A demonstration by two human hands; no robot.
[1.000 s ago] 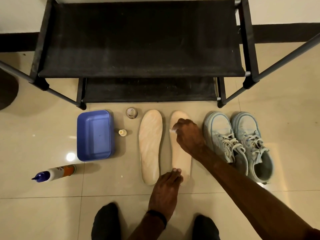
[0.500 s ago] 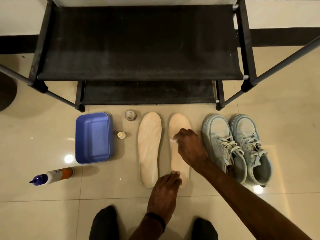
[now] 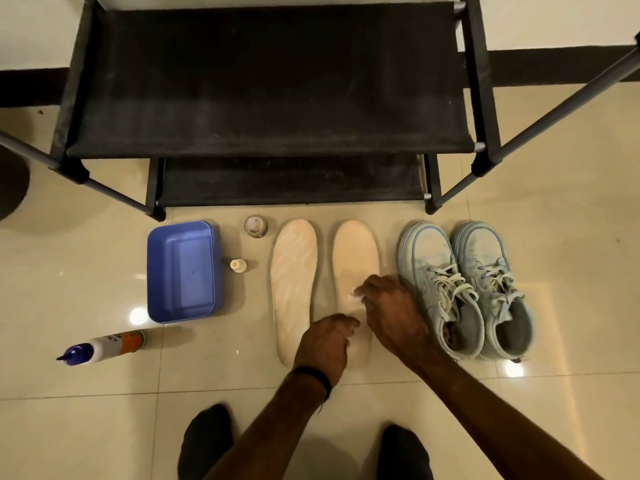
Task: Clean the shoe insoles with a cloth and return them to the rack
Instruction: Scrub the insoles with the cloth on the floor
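Right insole (image 3: pixel 355 258), flat on the floor just left of the shoes (image 3: pixel 464 289) as landmark: left hand (image 3: pixel 325 344) presses its heel end, seemingly to steady it, fingers fairly straight, while right hand (image 3: pixel 391 313) pinches a small white cloth (image 3: pixel 354 296) against it; left insole (image 3: pixel 294 289) beyond awaits wiping

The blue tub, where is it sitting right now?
In the head view the blue tub sits on the floor tiles at left, in front of the black shoe rack's left leg, with the small cream bottle cap just right of it.
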